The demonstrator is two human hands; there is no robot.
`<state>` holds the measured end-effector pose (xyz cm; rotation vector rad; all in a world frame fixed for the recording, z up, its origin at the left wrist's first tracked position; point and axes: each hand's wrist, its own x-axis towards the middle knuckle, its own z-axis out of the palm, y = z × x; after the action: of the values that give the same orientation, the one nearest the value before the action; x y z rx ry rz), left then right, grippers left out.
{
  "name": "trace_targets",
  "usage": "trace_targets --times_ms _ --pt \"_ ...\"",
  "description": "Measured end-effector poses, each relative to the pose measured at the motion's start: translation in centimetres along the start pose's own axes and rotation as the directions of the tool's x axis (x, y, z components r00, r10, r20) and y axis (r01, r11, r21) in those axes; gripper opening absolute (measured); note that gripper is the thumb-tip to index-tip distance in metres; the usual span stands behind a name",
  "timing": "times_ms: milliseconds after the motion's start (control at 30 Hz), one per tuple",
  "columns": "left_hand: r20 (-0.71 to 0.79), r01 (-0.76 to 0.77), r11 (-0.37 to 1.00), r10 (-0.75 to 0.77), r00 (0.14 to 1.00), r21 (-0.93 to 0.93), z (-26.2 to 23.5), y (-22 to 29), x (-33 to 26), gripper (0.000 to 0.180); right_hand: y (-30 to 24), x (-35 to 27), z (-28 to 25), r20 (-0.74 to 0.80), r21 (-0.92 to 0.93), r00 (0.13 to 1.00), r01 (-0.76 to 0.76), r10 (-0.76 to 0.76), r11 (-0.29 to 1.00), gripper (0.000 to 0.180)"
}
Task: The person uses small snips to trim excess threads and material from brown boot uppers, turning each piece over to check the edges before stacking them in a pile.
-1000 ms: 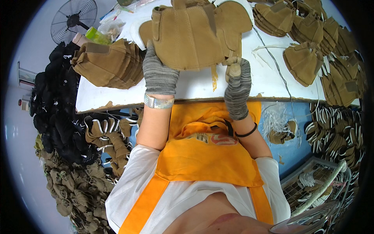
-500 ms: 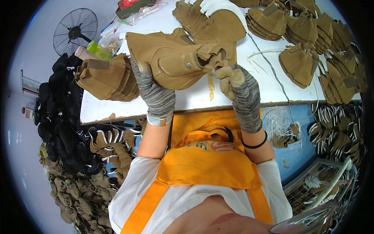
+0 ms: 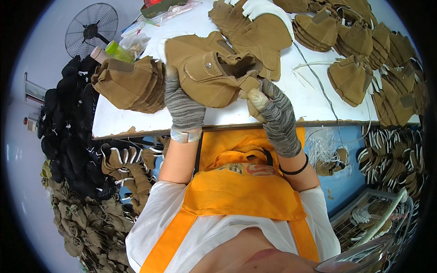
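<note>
Above the table's front edge I hold a brown suede shoe upper (image 3: 211, 79) with light stitching and a round metal stud. My left hand (image 3: 182, 102), in a grey knitted glove with a pale palm, grips its left side, the fingers partly hidden behind it. On the right, my gloved right hand (image 3: 268, 107) pinches the upper's edge near its dark opening. Just behind the upper lie more brown shoe uppers (image 3: 261, 38) with white zigzag edging. A stack of brown uppers (image 3: 129, 86) stands left of my left hand.
The white table (image 3: 123, 125) has a worn front edge. Piles of brown pieces (image 3: 350, 77) and a dark cord (image 3: 318, 79) lie on the right. A wire basket (image 3: 364, 214) stands low right. Black pieces (image 3: 75, 136) hang at left, near a fan (image 3: 91, 31).
The upper has turned so its dark opening shows more. My right hand has moved slightly left and down, fingers still at its edge; my left hand keeps its grip.
</note>
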<state>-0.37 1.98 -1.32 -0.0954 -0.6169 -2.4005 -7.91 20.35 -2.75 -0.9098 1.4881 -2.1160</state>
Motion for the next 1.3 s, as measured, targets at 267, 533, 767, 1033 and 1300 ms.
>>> trace_targets --times_ms 267,533,767,1033,1300 --pt "0.146 0.227 0.938 -0.194 0.97 -0.263 -1.0 1.6 -0.6 0.045 -2.4 0.8 2.3 -0.147 -0.224 0.956 0.22 -0.256 0.949 0.028" --pt "0.106 0.141 0.962 -0.119 0.987 -0.233 0.0 2.3 -1.7 0.045 8.3 5.6 -5.5 0.34 -0.317 0.94 0.093 0.022 0.944 0.035" --pt "0.15 -0.287 0.876 0.247 0.957 0.389 4.7 12.4 -3.6 0.049 3.0 11.0 3.1 0.536 -0.696 0.77 0.635 -0.347 0.334 0.05" --pt "0.327 -0.206 -0.31 0.413 0.85 0.928 0.2 28.0 -1.7 0.039 -2.4 19.8 21.5 0.413 -0.168 0.909 0.009 0.062 0.986 0.034" --pt "0.412 -0.269 -0.353 0.436 0.8 0.896 -4.3 30.2 -0.5 0.041 -1.1 26.3 27.7 0.548 0.381 0.819 -0.067 -0.167 0.922 0.028"
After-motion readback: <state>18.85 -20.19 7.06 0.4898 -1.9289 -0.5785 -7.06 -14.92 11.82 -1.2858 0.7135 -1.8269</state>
